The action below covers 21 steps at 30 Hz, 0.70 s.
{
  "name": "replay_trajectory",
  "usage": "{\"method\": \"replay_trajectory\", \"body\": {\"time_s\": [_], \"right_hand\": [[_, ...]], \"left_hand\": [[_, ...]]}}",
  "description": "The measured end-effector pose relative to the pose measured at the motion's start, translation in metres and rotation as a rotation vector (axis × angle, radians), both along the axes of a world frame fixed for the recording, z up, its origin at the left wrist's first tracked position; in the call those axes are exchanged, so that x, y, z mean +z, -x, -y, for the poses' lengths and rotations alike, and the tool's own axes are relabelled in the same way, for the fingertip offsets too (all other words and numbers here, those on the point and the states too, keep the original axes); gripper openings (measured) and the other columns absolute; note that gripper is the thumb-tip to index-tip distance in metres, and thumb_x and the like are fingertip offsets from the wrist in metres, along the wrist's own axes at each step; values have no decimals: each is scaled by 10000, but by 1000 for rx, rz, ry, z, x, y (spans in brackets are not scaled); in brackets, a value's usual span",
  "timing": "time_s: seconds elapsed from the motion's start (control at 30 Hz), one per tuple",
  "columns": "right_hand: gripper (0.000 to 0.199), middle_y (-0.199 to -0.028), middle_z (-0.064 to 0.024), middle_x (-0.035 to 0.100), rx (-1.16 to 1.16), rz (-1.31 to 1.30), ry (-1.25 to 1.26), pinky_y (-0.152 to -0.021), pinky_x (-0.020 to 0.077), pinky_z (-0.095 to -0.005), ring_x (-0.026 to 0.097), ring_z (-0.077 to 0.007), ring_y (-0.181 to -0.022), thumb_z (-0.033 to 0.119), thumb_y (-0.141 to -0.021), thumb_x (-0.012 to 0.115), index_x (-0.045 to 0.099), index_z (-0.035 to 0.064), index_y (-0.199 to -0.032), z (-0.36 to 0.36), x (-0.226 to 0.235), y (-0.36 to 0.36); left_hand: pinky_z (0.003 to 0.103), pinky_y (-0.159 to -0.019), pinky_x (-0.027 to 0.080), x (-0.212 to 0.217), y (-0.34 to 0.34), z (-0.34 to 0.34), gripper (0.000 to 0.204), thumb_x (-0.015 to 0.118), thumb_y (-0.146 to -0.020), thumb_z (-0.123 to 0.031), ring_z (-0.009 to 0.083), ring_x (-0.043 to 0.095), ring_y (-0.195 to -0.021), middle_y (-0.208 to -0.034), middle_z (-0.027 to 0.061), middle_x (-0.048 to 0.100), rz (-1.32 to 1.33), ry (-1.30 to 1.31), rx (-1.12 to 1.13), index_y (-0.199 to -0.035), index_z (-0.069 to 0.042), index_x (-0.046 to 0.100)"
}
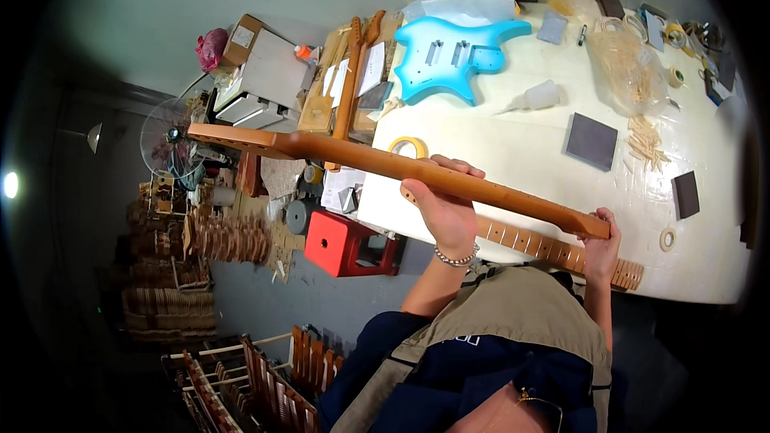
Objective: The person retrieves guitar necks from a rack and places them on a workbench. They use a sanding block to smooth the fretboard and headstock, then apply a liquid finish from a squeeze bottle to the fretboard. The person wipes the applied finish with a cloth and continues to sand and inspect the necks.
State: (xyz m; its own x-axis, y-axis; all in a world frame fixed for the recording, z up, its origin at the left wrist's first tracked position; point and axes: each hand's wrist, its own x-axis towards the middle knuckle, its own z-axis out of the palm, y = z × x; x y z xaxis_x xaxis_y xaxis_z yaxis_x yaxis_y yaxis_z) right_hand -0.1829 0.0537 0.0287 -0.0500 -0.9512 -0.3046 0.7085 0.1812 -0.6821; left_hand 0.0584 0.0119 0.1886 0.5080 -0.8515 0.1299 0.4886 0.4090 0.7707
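A brown wooden guitar neck [361, 158] is held up in both hands, tilted, with its headstock [228, 136] at the left and its heel [592, 224] at the right. My left hand [447, 212] wears a beaded bracelet and wraps round the neck near the middle, thumb on the near side. Around the heel end, my right hand [601, 247] is closed. Below the held neck, a second neck with a fretted fingerboard [533, 245] lies along the table's near edge, partly hidden by my left hand and the held neck.
On the white table [513, 136] are a blue guitar body [457, 64], a yellow tape roll [408, 147], a squeeze bottle [536, 96], dark sanding blocks [591, 142] and wooden sticks [646, 143]. More necks [347, 88] lie at the left. A red stool [337, 244] stands below them, near a fan [174, 135].
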Motion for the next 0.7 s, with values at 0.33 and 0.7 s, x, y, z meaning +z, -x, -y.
{"method": "replay_trajectory", "body": {"time_s": [0.33, 0.7], "right_hand": [[416, -807, -51, 564, 23, -183, -196, -756, 420, -273, 530, -153, -791, 328, -922, 290, 559, 19, -851, 2, -6, 12], [425, -844, -54, 589, 52, -216, -127, -803, 417, -279, 544, -151, -822, 321, -925, 304, 593, 15, -869, 4, 22, 11]], "left_hand": [[426, -858, 454, 6, -1, 4, 709, 195, -866, -636, 366, 521, -1079, -1354, 162, 364, 61, -48, -120, -1388, -157, 201], [447, -924, 399, 0, -15, 23, 684, 202, -892, -599, 360, 472, -1134, -1368, 131, 365, 61, -96, -10, -1386, -127, 224]]}}
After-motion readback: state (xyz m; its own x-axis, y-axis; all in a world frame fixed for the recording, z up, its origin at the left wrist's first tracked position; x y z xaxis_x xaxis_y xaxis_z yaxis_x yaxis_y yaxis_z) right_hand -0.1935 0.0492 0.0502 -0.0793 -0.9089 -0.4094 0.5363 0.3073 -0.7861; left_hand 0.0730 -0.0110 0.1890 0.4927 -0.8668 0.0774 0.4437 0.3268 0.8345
